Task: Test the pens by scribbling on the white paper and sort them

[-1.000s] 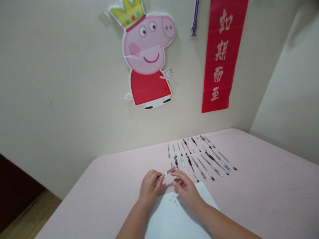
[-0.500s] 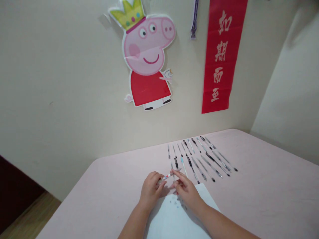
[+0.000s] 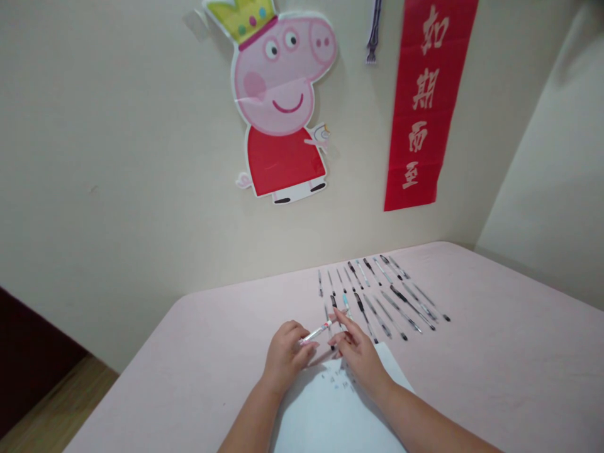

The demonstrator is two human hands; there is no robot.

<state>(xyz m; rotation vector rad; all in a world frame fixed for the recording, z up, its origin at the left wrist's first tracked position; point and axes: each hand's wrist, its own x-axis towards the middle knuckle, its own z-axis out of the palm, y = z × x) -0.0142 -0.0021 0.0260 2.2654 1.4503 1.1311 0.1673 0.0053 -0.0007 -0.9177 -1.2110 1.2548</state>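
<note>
A slim pen [image 3: 318, 331], pale and see-through with a patch of red, is held slantwise between my two hands above the top of a white sheet of paper [image 3: 325, 412]. My left hand [image 3: 285, 353] grips its lower left end between thumb and fingers. At the upper right end, the fingers of my right hand [image 3: 359, 357] close around the pen's tip, which they partly cover. Small dark and bluish marks or bits [image 3: 340, 379] show on the paper beside my right hand; I cannot tell which they are.
Several pens and refills lie in two slanted rows beyond my hands, among them a black-capped pen [image 3: 365, 307] and a clear pen [image 3: 406, 309]. The pink tabletop [image 3: 198, 365] meets the wall, where a cartoon pig cutout [image 3: 285, 160] and a red banner [image 3: 431, 113] hang.
My right hand has shifted slightly up and right along the pen, so more of the pen's body shows between the hands. The camera view has tilted a little downward.
</note>
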